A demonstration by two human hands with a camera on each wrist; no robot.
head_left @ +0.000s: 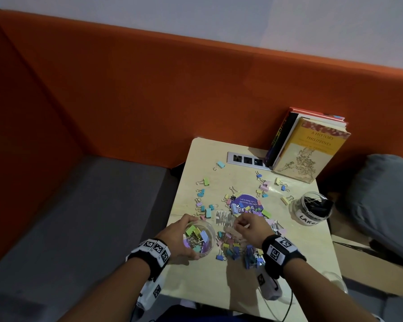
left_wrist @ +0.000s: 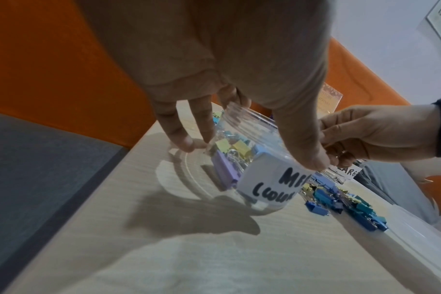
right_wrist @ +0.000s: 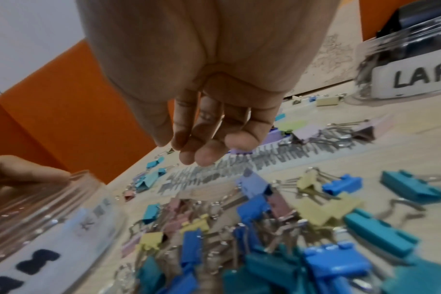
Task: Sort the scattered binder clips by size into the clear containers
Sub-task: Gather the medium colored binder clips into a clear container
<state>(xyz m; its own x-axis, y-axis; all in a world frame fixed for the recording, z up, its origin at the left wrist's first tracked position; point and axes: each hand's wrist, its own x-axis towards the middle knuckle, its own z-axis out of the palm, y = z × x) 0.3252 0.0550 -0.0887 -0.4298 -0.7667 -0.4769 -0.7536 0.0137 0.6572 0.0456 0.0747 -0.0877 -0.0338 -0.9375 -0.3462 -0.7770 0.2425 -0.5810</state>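
Observation:
On the small wooden table [head_left: 203, 287], my left hand [head_left: 186, 237] grips a clear jar [head_left: 199, 238] from above by its rim. The jar holds pastel binder clips and bears a white label starting "ME" [left_wrist: 272, 183]. My right hand [head_left: 242, 225] hovers just right of the jar with its fingertips [right_wrist: 202, 155] bunched loosely and nothing visible between them. Under and in front of it lies a dense pile of small coloured clips [head_left: 240, 249] [right_wrist: 264, 228]. More pastel clips [head_left: 262, 189] are scattered across the far half of the table.
A clear jar labelled "LARGE" [head_left: 314, 209] [right_wrist: 403, 65] with black clips stands at the right edge. Another clear container [head_left: 334, 278] sits at the front right corner. Books [head_left: 310, 147] and a socket strip [head_left: 247, 160] line the far edge. Orange partition behind, grey cushion [head_left: 382, 194] at right.

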